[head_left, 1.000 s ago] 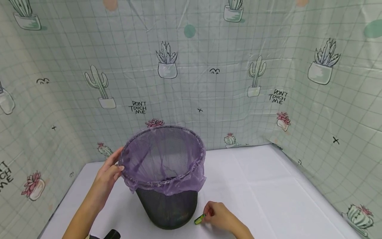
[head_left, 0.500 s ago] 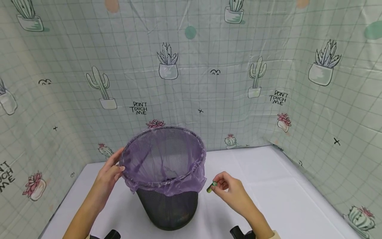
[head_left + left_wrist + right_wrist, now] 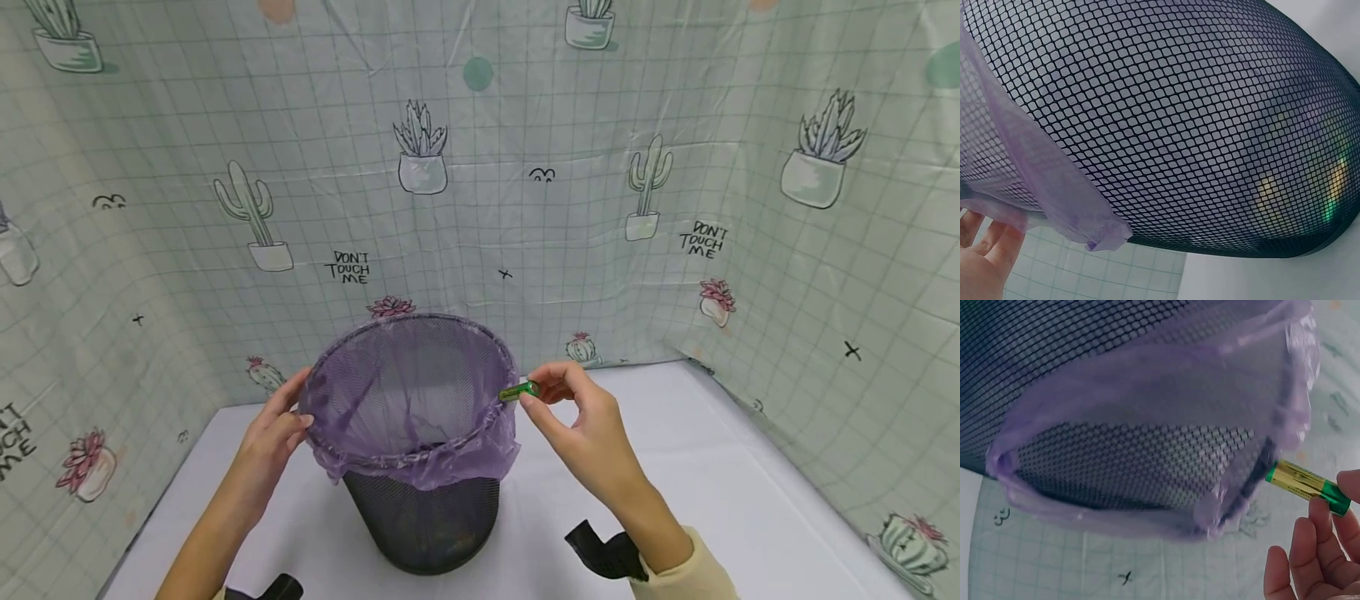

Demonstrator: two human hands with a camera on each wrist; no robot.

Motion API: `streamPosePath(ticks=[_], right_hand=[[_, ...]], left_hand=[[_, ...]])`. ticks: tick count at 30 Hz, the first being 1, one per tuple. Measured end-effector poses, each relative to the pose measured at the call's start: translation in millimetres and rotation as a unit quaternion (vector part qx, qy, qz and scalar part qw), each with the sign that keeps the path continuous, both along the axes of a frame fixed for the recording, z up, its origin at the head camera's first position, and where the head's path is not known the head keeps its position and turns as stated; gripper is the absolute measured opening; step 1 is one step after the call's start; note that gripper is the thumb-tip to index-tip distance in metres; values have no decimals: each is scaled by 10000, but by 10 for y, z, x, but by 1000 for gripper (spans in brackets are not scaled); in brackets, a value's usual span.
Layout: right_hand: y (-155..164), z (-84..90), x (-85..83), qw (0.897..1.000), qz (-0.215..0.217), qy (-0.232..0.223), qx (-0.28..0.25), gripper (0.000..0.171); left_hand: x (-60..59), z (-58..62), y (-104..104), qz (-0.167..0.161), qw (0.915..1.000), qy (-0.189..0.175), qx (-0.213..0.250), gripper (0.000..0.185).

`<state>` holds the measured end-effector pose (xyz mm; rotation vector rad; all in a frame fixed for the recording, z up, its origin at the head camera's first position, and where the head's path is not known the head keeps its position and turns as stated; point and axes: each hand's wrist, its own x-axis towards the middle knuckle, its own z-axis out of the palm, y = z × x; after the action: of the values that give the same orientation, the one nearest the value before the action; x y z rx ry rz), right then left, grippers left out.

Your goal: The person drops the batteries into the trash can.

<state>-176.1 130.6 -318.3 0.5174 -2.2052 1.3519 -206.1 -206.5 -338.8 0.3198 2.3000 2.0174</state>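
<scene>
A black mesh wastebasket [image 3: 423, 529] stands on the table, its rim covered by a thin purple bin liner [image 3: 442, 471] folded over the outside. At the left side of the rim my left hand [image 3: 266, 437] grips the basket, thumb toward me and fingers behind. My right hand [image 3: 588, 433] pinches a green and gold battery [image 3: 516, 392] by one end between thumb and fingers. In the right wrist view the free end of the battery [image 3: 1300, 481] overlaps the liner-covered rim. Through the mesh, the left wrist view shows blurred yellow and green shiny patches [image 3: 1337, 181] low in the basket.
A white cloth [image 3: 637, 467] covers the table. Behind and on both sides hangs a pale checked curtain [image 3: 502, 225] printed with cacti. Black wrist mounts [image 3: 607, 554] sit near each forearm.
My right hand has lifted the battery from the tabletop beside the basket and carried it up to the right side of the rim. My left hand has kept its place on the rim.
</scene>
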Motion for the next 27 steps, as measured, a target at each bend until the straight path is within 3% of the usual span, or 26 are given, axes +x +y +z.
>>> streamPosePath(ticks=[10,19,27], right_hand=[[-197,-29,-105,9983,433,135,361,18],[-218,-67,-91,9972,461,222,537,13],[-179,-99,-80,9932,732,622,663,11]], left_hand=[[21,-5,16,-76,9998,193,-50,62],[25,29,-4,-127,9997,166,-127,62],[6,48,-84,-238,9997,79,-50,64]])
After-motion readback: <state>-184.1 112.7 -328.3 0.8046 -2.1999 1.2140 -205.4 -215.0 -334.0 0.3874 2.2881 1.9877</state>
